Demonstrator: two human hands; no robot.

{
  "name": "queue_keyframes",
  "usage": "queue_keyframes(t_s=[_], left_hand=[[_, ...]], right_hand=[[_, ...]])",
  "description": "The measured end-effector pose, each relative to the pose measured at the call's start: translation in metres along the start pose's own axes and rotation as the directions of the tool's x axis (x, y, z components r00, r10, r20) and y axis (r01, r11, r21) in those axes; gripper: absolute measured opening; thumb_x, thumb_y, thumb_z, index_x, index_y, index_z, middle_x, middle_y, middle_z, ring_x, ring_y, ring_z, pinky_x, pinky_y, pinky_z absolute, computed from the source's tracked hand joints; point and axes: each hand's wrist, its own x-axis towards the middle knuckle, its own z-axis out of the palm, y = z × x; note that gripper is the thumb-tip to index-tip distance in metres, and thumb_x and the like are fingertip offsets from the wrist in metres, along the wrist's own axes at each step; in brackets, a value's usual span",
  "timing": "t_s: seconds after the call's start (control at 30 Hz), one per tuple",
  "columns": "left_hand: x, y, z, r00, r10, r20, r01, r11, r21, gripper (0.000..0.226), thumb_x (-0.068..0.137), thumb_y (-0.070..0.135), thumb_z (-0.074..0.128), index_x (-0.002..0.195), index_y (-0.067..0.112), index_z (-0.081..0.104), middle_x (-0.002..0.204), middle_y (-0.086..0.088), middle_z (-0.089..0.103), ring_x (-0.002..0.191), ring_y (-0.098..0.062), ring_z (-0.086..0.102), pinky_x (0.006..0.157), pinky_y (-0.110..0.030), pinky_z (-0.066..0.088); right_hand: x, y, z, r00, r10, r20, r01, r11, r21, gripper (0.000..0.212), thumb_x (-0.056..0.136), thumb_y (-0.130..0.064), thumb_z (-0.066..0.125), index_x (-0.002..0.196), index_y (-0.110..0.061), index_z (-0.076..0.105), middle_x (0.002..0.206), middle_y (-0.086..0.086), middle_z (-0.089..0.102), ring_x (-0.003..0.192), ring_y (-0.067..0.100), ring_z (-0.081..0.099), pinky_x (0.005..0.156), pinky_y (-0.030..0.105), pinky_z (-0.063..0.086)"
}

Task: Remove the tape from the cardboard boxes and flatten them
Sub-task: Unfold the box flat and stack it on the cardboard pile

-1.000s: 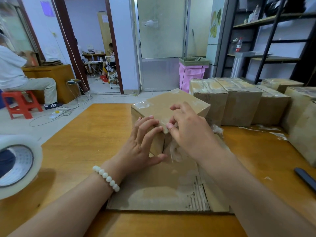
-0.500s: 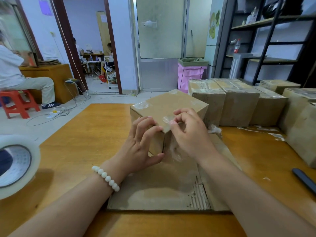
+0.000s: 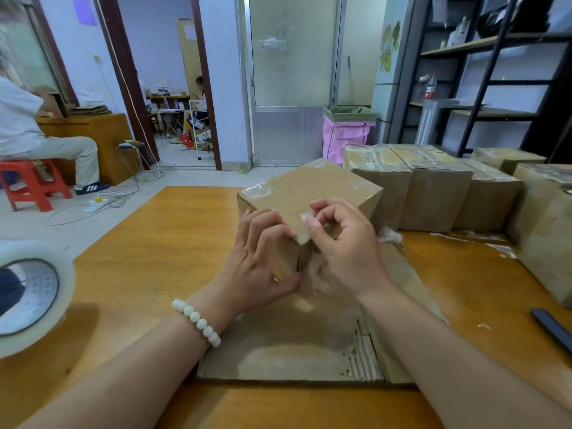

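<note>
Two hands work on one cardboard box (image 3: 309, 187), which stands on a flattened sheet (image 3: 294, 345) on the surface (image 3: 154, 243). The left hand (image 3: 257, 261) grips the box: fingers curled over its near top edge, thumb against its side. Just right of those fingers, the right hand (image 3: 343, 243) pinches a lifted end of tape (image 3: 306, 216) between thumb and forefinger. Taped boxes (image 3: 433, 187) stand beyond the right fingers.

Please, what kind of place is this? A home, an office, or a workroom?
Probably a small packing workroom or office: taped cardboard boxes stand in a row on a wooden table, a tape roll sits at its left edge, and metal shelves stand to the right.
</note>
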Motion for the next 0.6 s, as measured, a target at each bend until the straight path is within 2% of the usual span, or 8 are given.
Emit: queue_keyframes(t_s=[0.1,0.17,0.23,0.33,0.43,0.47,0.57,0.6], left_hand=[[0.002,0.003,-0.002,0.998,-0.013,-0.055,0.013,1.0,-0.017,0.052,0.069,0.037,0.068,0.106,0.014,0.039,0.112,-0.005,0.038,0.113,-0.028,0.042,0.095,-0.06,0.04],[0.001,0.003,-0.005,0.997,-0.028,-0.079,0.027,1.0,-0.01,0.05,0.068,0.036,0.066,0.103,0.014,0.038,0.11,-0.004,0.038,0.108,-0.028,0.043,0.096,-0.055,0.039],[0.0,0.001,-0.007,0.996,-0.051,-0.076,0.049,0.998,-0.034,0.05,0.068,0.035,0.064,0.104,0.014,0.037,0.11,-0.004,0.037,0.105,-0.028,0.043,0.096,-0.049,0.04],[-0.002,-0.001,-0.008,0.994,-0.098,-0.04,0.095,0.992,-0.082,0.05,0.069,0.034,0.063,0.107,0.014,0.037,0.112,-0.003,0.035,0.107,-0.027,0.041,0.099,-0.034,0.037],[-0.005,-0.01,-0.011,0.987,-0.163,0.002,0.162,0.977,-0.137,0.051,0.071,0.033,0.062,0.112,0.015,0.038,0.115,-0.002,0.034,0.111,-0.03,0.04,0.103,-0.027,0.034],[-0.007,-0.013,-0.012,0.985,-0.175,0.013,0.175,0.973,-0.152,0.052,0.072,0.034,0.062,0.114,0.015,0.038,0.117,-0.002,0.034,0.114,-0.03,0.04,0.105,-0.027,0.033],[-0.01,-0.018,-0.015,0.986,-0.162,0.031,0.165,0.97,-0.179,0.052,0.074,0.034,0.063,0.116,0.015,0.039,0.12,-0.004,0.034,0.119,-0.028,0.039,0.109,-0.026,0.03],[-0.011,-0.018,-0.014,0.988,-0.154,0.03,0.157,0.97,-0.184,0.052,0.075,0.034,0.063,0.117,0.014,0.039,0.12,-0.004,0.034,0.12,-0.026,0.039,0.109,-0.025,0.03]], right_hand=[[-0.002,-0.003,0.001,1.0,-0.007,0.02,0.005,0.996,0.095,0.017,0.082,-0.017,0.065,0.068,-0.015,0.057,0.097,-0.01,0.06,0.087,-0.008,0.055,0.078,0.006,0.038],[-0.003,-0.001,0.003,0.998,0.054,0.043,-0.062,0.977,0.205,0.018,0.08,-0.02,0.064,0.065,-0.019,0.055,0.095,-0.013,0.061,0.089,-0.001,0.058,0.082,0.02,0.047],[-0.002,0.003,0.004,0.987,0.136,0.08,-0.156,0.925,0.346,0.021,0.081,-0.018,0.066,0.063,-0.018,0.054,0.094,-0.012,0.062,0.089,0.005,0.06,0.078,0.034,0.053],[-0.001,-0.003,0.005,0.965,0.223,0.135,-0.26,0.837,0.481,0.027,0.088,0.002,0.061,0.065,-0.01,0.051,0.098,-0.001,0.059,0.077,0.001,0.059,0.062,0.024,0.054],[0.002,-0.011,-0.002,0.947,0.291,0.136,-0.31,0.716,0.625,0.021,0.091,0.004,0.052,0.072,-0.006,0.051,0.093,0.0,0.06,0.077,-0.001,0.059,0.062,0.022,0.055],[0.005,-0.013,-0.008,0.951,0.29,0.106,-0.288,0.713,0.64,0.019,0.091,0.002,0.053,0.074,-0.006,0.052,0.092,0.0,0.061,0.079,0.0,0.06,0.064,0.023,0.056],[0.007,-0.009,-0.021,0.992,0.127,-0.018,-0.108,0.9,0.422,0.014,0.091,-0.012,0.061,0.079,-0.013,0.056,0.092,-0.005,0.062,0.08,0.004,0.057,0.071,0.025,0.052],[0.006,-0.007,-0.022,0.996,0.083,-0.021,-0.071,0.938,0.339,0.008,0.09,-0.016,0.063,0.083,-0.017,0.058,0.092,-0.006,0.062,0.08,0.004,0.057,0.073,0.023,0.05]])
